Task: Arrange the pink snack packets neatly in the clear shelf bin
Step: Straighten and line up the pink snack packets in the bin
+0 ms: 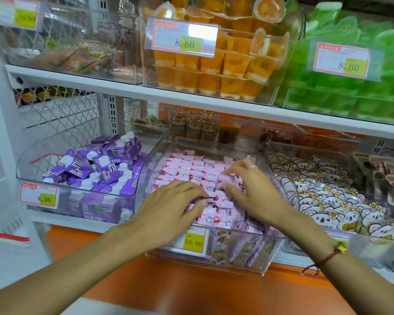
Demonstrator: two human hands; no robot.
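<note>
The pink snack packets (pixel 191 169) lie in rows inside the clear bin (pixel 268 267) on the lower shelf, between a bin of purple cartons (pixel 105 164) and a bin of koala-print packets (pixel 328 196). The left hand (pixel 168 205) rests palm down on the front rows, fingers relaxed. The right hand (pixel 248 189) pinches 1 pink packet (pixel 224 178) between thumb and fingertips. A price tag (pixel 192 241) on the bin's front reads 15.80.

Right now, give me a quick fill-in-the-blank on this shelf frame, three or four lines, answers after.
1. Both hands are in the bin of ____ snack packets.
2. The price tag on that clear bin reads ____.
3. The bin to its left holds ____ cartons.
4. The red string bracelet is on the ____ wrist.

Missing words: pink; 15.80; purple; right
</note>
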